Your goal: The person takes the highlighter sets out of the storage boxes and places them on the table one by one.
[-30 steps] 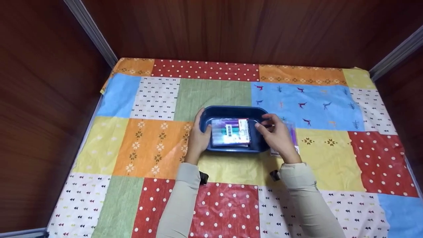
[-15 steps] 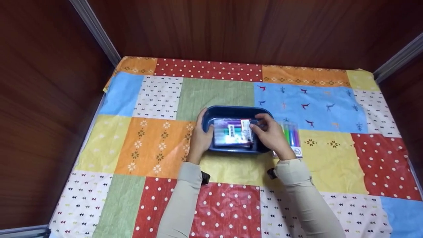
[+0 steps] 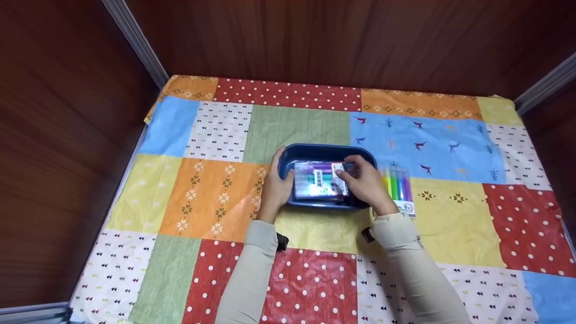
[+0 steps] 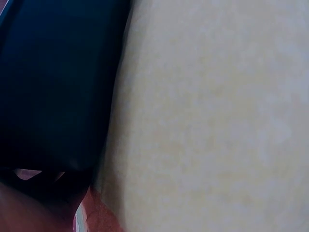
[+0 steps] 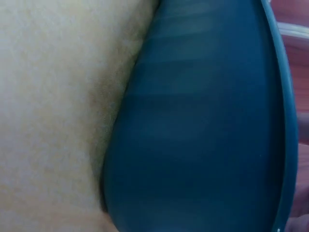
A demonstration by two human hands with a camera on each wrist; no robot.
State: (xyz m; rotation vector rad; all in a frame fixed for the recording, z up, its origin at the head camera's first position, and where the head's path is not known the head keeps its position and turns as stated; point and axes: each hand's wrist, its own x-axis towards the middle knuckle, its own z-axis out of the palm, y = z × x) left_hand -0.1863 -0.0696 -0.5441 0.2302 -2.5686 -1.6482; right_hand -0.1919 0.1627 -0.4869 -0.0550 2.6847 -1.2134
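Observation:
A dark blue plastic tray [image 3: 321,206] with rounded corners lies on the tablecloth. My left hand [image 3: 276,191] grips its left side, fingers along the outer wall and thumb over the rim. Inside lies a clear pack of pens [image 3: 310,181] with purple and teal colours and a white label; a darker edge shows beneath it. My right hand [image 3: 366,184] reaches over the tray's right rim and pinches the pack's right end, thumb on top; its other fingers are partly hidden. Beside the tray, partly behind that hand, another clear pack of coloured pens [image 3: 400,191] lies on the cloth.
A patchwork tablecloth [image 3: 216,198] covers the table. Dark wooden panels [image 3: 270,40] stand behind and at both sides, with metal strips [image 3: 137,45] at the corners. Both wrist views mostly show the tray's outer wall [image 5: 193,121] and yellow cloth.
My right hand has moved left over the tray, its thumb coming onto the pack of pens. More of the pack at the right is uncovered. My left hand stays on the tray.

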